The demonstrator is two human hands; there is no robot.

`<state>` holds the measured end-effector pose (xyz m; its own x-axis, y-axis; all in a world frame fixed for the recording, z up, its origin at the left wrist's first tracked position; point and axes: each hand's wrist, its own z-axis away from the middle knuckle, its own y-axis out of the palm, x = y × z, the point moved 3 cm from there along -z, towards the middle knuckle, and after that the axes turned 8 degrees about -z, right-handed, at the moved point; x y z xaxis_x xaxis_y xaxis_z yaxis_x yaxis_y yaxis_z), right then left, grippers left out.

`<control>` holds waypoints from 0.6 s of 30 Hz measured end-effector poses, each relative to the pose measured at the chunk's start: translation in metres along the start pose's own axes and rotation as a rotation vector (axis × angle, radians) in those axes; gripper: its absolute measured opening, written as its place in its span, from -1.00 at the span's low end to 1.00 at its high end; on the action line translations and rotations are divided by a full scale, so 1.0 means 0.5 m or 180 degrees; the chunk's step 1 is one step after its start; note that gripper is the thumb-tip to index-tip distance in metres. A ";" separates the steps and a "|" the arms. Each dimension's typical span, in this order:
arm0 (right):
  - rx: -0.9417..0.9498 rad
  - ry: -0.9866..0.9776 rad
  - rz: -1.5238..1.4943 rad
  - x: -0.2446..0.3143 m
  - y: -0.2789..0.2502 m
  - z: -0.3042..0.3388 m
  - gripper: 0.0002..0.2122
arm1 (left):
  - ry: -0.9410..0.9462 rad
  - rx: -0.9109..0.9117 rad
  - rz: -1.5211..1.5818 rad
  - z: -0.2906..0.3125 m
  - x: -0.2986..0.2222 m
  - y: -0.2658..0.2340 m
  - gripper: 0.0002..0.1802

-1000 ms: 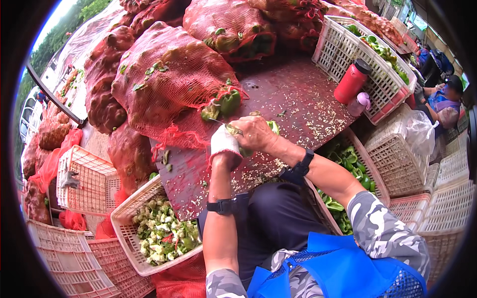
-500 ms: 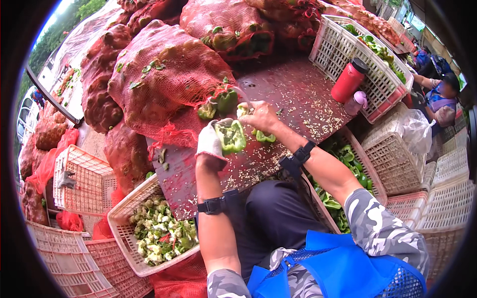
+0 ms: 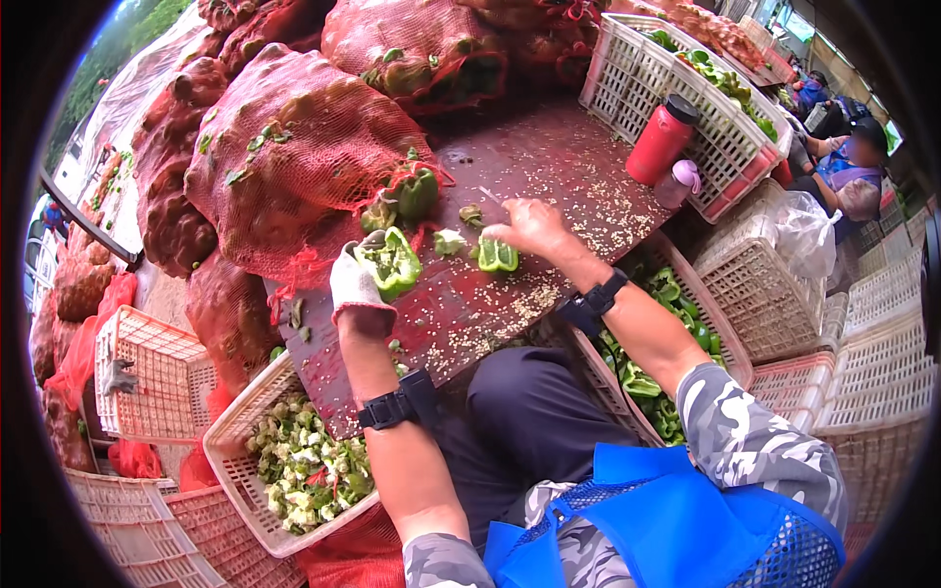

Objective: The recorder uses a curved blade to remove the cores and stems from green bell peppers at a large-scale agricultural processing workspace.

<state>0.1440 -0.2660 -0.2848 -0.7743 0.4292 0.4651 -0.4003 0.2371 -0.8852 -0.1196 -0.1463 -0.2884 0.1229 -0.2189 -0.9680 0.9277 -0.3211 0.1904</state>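
Green cut bell pepper, hollow side showing, sits in the grip of the white-gloved left hand over a seed-strewn, red-stained board. Bare right hand closes around a thin-bladed knife, fingers just beside a second pepper piece. Beyond: red mesh sack. Board's left: crate of trimmings. Right: red bottle.

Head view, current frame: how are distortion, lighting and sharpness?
Head view: fisheye bends the stacked crates at right; the pale sheet at upper left looks washed out; the cut pepper in the left hand reads fairly clearly, while the knife at the right hand is a faint streak.
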 end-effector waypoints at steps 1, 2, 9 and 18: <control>0.0192 0.0055 0.0130 0.003 0.013 0.003 -0.44 | 0.0000 0.0013 0.0003 0.001 0.000 0.006 -0.67; 0.0678 0.0332 0.0013 -0.003 0.022 0.002 -0.27 | 0.0028 0.0042 -0.0269 0.002 -0.001 0.014 -0.67; 0.1011 0.0974 -0.3398 -0.029 -0.008 0.053 -0.72 | 0.0184 0.0178 -0.1393 0.008 0.019 0.077 -0.66; 0.1169 0.0280 -0.3101 0.002 -0.050 0.126 -0.64 | -0.0873 0.1506 0.0822 0.097 0.096 0.257 -0.39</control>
<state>0.1222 -0.3263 -0.2629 -0.0037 0.2598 0.9657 -0.9680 0.2414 -0.0687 -0.0117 -0.2427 -0.3023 0.1695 -0.5536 -0.8153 0.6147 -0.5873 0.5265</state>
